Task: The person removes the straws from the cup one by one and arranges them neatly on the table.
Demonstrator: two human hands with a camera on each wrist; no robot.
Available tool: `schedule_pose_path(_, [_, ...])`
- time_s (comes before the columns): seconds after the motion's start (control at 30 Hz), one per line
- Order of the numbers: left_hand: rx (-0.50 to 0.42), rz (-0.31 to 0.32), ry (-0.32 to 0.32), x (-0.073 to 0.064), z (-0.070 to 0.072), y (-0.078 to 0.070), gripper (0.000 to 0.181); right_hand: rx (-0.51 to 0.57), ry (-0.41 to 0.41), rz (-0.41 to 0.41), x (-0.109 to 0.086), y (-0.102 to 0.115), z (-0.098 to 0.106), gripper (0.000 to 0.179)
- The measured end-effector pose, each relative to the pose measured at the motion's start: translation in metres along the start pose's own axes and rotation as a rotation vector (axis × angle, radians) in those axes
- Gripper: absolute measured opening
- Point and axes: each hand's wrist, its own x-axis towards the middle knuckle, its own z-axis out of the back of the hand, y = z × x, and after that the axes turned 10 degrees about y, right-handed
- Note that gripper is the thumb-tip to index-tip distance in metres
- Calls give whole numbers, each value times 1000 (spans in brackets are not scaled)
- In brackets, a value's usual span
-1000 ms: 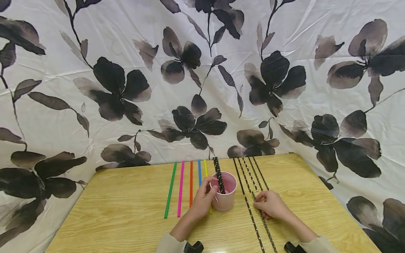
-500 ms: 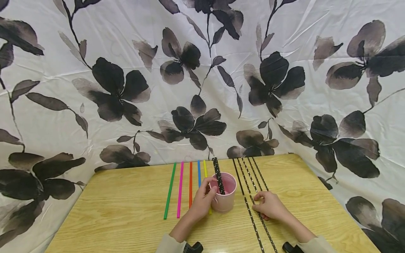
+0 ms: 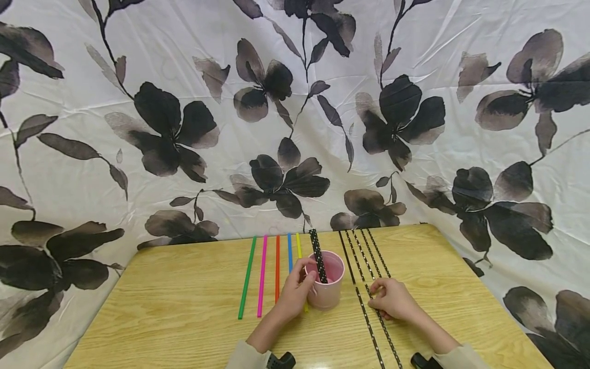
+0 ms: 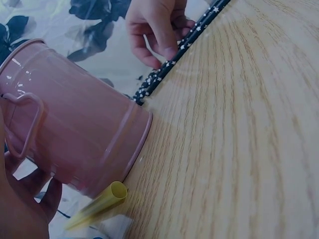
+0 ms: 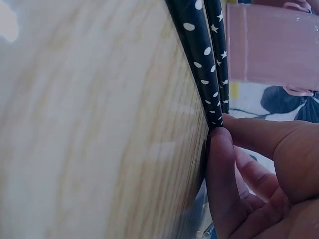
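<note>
My left hand point(image 3: 293, 292) grips the near left side of a pink mug point(image 3: 328, 297) standing on the table. Its small handle shows beside my fingers in the left wrist view. Black straws with white specks point(image 3: 318, 251) lean upright inside the mug. To its right, the thumb and a finger of my right hand point(image 3: 393, 300) pinch a black straw with white dots point(image 5: 199, 57) near its far end, low at the tabletop. Alongside it lies a black straw with white stars point(image 3: 369, 328), roughly parallel.
Green point(image 3: 247, 277), pink point(image 3: 262, 277), red point(image 3: 277, 266), blue point(image 3: 290, 251) and yellow point(image 3: 299, 245) straws lie in a row left of the mug, some partly hidden by my left arm. Several black patterned straws point(image 3: 368, 253) lie beyond my right hand. A floral cloth point(image 3: 286, 102) hangs behind the table.
My right hand and the dotted straw have shifted very slightly toward me, bringing the straw's far end nearer level with its neighbour's. My left hand and the mug stay where they were.
</note>
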Motion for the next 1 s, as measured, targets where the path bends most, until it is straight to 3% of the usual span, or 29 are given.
schedule_pose_path(0.23, [7, 9, 4, 0, 0, -8, 27, -15, -3, 7, -1, -1, 0, 21])
schedule_pose_path(1.0, [-20, 8, -14, 0, -1, -5, 26, 8, -6, 13, 1, 0, -1, 19])
